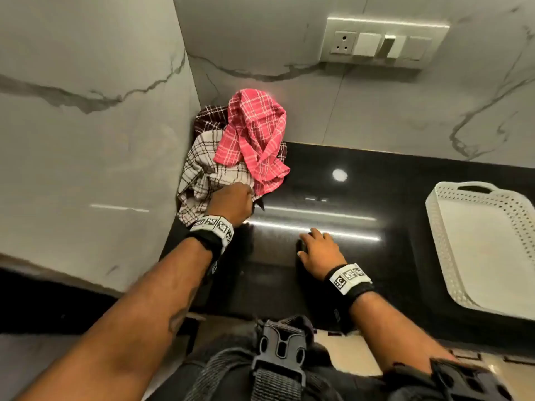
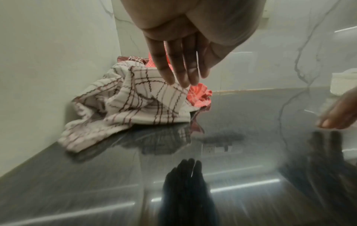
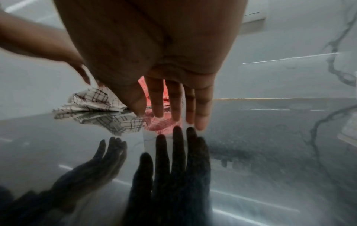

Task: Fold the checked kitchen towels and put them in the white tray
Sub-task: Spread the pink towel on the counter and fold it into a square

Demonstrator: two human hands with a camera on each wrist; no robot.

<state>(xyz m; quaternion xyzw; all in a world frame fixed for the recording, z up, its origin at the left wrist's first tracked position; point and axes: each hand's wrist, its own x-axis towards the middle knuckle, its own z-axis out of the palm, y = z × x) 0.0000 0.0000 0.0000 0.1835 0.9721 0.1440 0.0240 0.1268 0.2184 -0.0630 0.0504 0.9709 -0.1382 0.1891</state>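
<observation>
Three crumpled checked towels are piled in the counter's back left corner: a pink one [image 1: 254, 131] on top, a white one with brown lines [image 1: 202, 175] in front, and a dark brown one [image 1: 208, 117] behind. My left hand [image 1: 231, 202] reaches onto the white towel [image 2: 135, 105]; in the left wrist view its fingers [image 2: 179, 73] are straight, their tips at a raised fold of the cloth. My right hand [image 1: 318, 248] is flat and empty, low over the black counter, its fingers [image 3: 173, 104] straight and close to their reflection. The white perforated tray [image 1: 443, 250] stands empty at the right.
The glossy black counter [image 1: 362, 183] meets marble walls at the left [image 1: 86, 154] and the back. A switch and socket panel [image 1: 385, 41] is on the back wall. The counter's front edge is near my body.
</observation>
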